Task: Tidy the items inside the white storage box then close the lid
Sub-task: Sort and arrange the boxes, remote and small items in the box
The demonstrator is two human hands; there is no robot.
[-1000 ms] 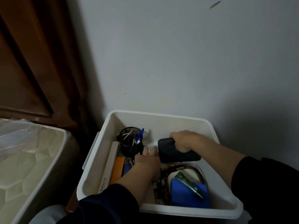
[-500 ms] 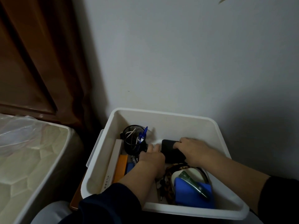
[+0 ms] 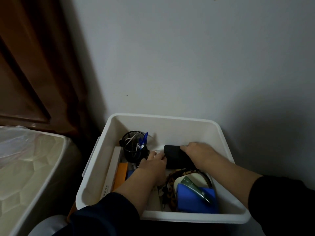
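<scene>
Inside the white box (image 3: 170,123), the right hand (image 3: 199,154) grips a black pouch (image 3: 175,157) while the left hand (image 3: 153,163) (fingers curled, grip unclear) touches its edge.

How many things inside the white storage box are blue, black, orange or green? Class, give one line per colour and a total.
Blue: 3, the pen, the small blue item and the blue block
Black: 2, the mesh pen cup and the black pouch
Orange: 1, the orange box
Green: 1, the green tube
Total: 7
</scene>
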